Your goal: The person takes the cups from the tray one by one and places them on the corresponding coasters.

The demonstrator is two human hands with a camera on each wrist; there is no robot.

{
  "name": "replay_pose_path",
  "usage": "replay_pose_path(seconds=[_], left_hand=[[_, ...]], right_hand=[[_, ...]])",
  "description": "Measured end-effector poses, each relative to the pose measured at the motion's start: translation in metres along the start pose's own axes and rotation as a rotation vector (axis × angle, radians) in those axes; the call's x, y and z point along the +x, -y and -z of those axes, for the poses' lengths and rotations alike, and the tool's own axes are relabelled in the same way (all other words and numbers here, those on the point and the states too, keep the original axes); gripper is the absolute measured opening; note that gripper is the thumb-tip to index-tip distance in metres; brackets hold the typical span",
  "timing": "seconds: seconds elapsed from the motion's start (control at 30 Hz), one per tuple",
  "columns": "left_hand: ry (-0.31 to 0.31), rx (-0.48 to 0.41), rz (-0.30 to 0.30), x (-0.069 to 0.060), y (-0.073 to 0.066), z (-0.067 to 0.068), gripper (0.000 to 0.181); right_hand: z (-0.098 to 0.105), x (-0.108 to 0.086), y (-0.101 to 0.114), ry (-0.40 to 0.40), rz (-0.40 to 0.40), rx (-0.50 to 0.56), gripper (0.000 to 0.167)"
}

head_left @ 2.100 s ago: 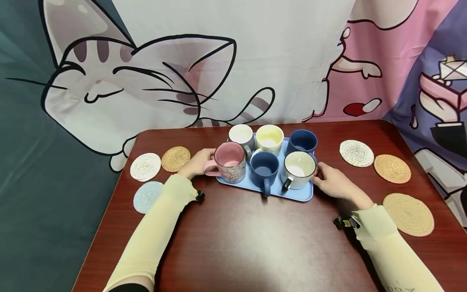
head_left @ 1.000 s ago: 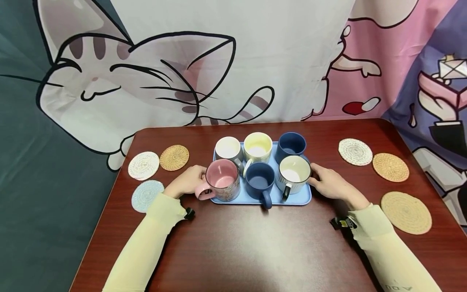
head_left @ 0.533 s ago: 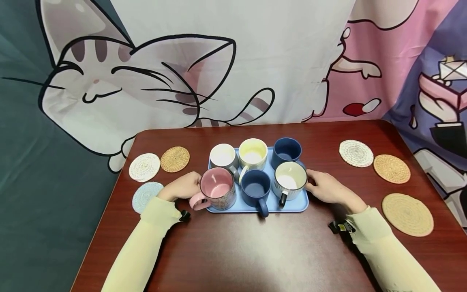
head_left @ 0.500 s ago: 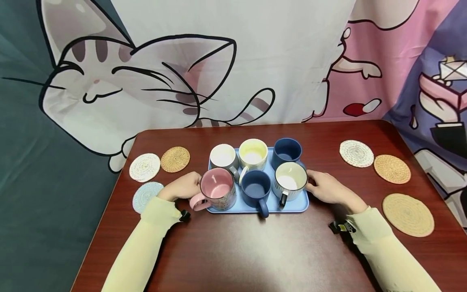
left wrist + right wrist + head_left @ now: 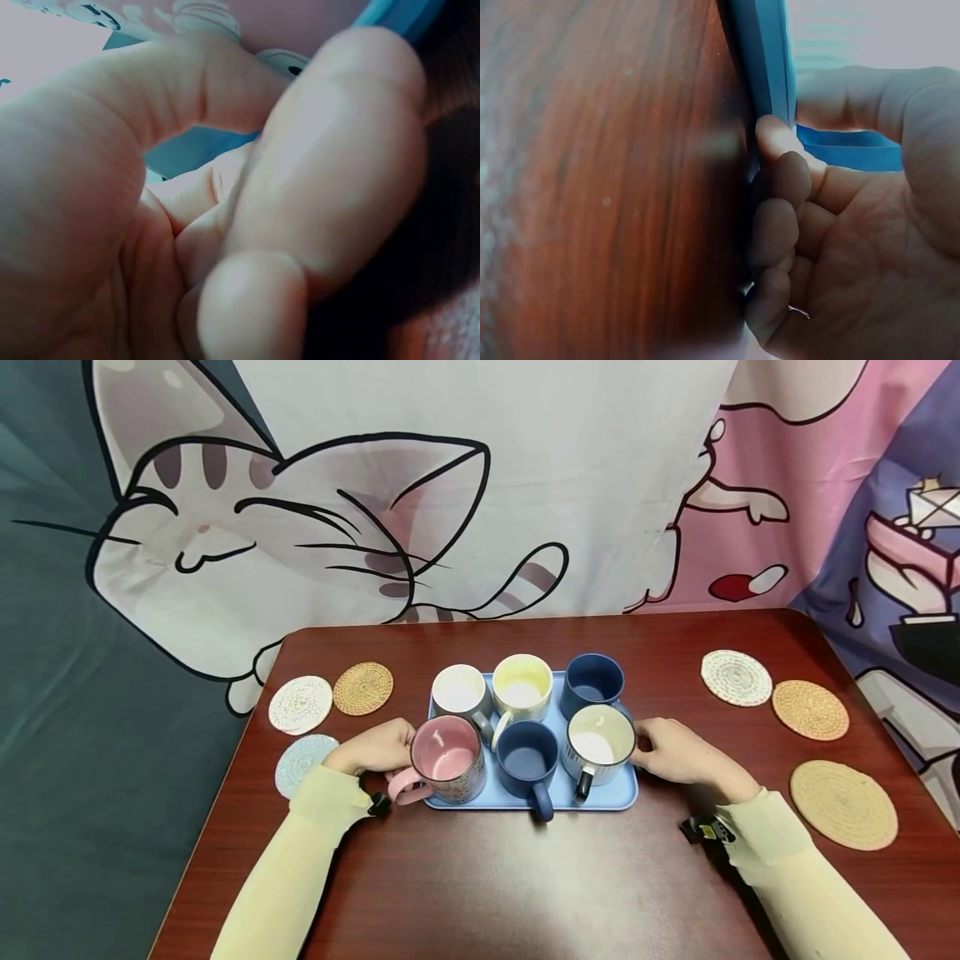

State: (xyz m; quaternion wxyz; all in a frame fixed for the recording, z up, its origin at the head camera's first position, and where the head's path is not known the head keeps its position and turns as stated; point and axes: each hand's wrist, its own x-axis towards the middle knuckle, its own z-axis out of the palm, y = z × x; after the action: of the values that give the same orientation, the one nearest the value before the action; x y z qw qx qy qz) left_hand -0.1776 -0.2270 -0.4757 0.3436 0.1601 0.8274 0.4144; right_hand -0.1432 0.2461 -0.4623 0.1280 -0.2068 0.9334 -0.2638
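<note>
A light blue tray (image 5: 495, 795) lies on the table, bearing several mugs in two rows. Nearest my left hand (image 5: 378, 747) is a pink patterned mug (image 5: 461, 777); a dark blue mug (image 5: 527, 752) and a cream ribbed mug (image 5: 609, 768) complete the front row. Behind them stand a white-and-grey mug (image 5: 459, 689), a pale yellow mug (image 5: 522, 685) and another dark blue mug (image 5: 592, 681). My left hand grips the tray's left edge with curled fingers. On the other side, my right hand (image 5: 675, 750) pinches the tray's right rim (image 5: 769, 67) between thumb and fingers.
Round woven coasters lie on both sides of the brown table (image 5: 480, 893): white (image 5: 300, 704), tan (image 5: 363, 688) and light blue (image 5: 300, 764) at left. At right are white (image 5: 737, 677), orange-tan (image 5: 811, 710) and a larger beige one (image 5: 843, 804). A printed curtain (image 5: 600, 468) hangs behind.
The tray with its mugs has slid toward the front of the table and a little left, then straightened. Both hands have moved along with it, keeping hold of its ends.
</note>
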Motion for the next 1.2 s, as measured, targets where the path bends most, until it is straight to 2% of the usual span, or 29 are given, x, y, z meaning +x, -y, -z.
replay_pose_path(seconds=[0.2,0.57,0.77,0.83,1.0,1.2], left_hand=[[0.001,-0.029,-0.025,0.0,0.004,0.001,0.021],[-0.161,-0.09,-0.022,0.007,0.002,-0.002,0.008],[-0.176,-0.11,-0.021,0.009,0.007,-0.003,0.01],[-0.179,-0.11,-0.024,0.009,0.008,-0.003,0.01],[-0.196,-0.07,-0.052,0.009,0.011,-0.004,0.009],[-0.2,-0.017,-0.098,0.013,0.01,-0.003,0.01]], right_hand=[[-0.001,0.0,0.0,0.008,-0.017,-0.014,0.01],[0.0,-0.002,0.0,0.006,-0.009,0.024,0.015],[0.011,-0.004,-0.001,0.007,-0.012,0.001,0.015],[0.018,-0.005,-0.005,-0.022,-0.032,-0.024,0.013],[0.033,-0.008,-0.019,-0.149,-0.082,-0.116,0.007],[0.043,-0.012,-0.044,-0.29,-0.126,-0.224,0.029]])
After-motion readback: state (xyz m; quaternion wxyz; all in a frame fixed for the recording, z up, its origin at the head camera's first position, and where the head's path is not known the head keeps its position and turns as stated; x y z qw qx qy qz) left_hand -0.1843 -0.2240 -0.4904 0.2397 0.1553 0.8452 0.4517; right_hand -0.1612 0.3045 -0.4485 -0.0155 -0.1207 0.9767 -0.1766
